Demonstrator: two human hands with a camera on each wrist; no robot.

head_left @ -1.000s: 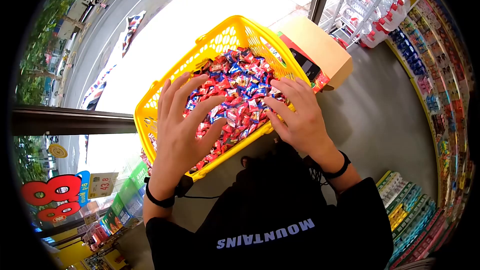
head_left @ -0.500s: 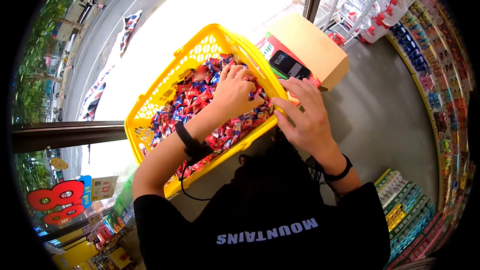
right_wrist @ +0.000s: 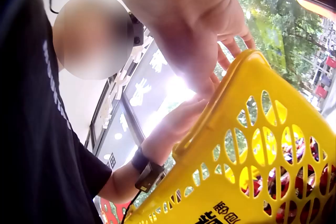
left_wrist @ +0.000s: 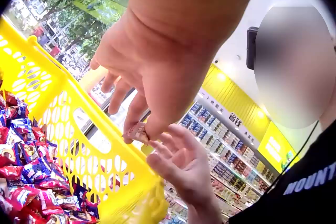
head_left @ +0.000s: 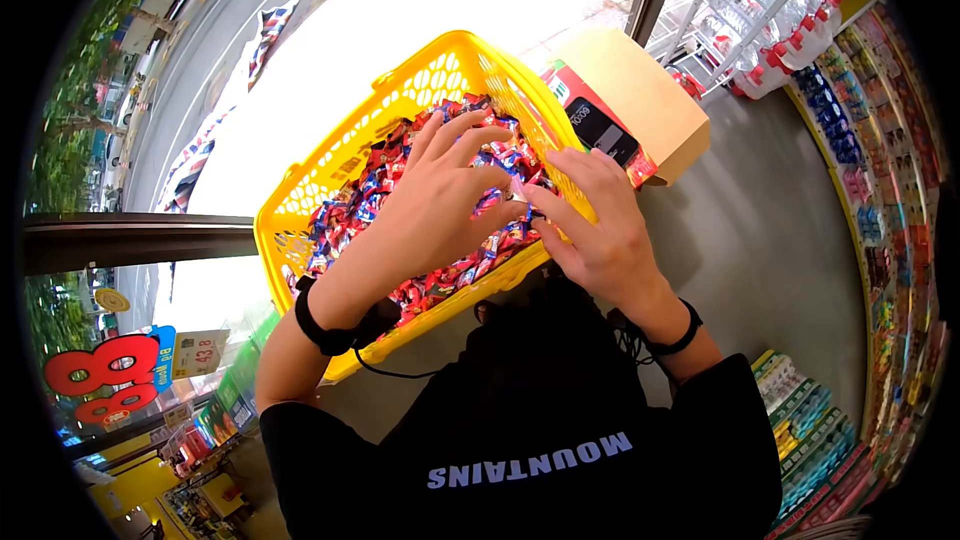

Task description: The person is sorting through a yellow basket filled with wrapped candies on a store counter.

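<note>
A yellow basket holds a heap of small red and blue wrapped candies. Over the heap, the left hand pinches one pink wrapped candy between thumb and a finger; the left wrist view shows this candy above the basket's rim. Beside it the right hand hovers at the basket's right corner, fingers spread and loosely bent, its fingertips close to the candy. Whether they touch it cannot be told. In the right wrist view, the basket's rim partly hides the right fingers.
Right of the basket lie a cardboard box and a phone on red and green packaging. Bottled water is stacked at upper right, shelves of goods along the right side. A window frame stands at left.
The left hand has gone from the basket's left side to its right part, near the right hand, and now a candy shows in its pinch. The right hand stays by the corner.
</note>
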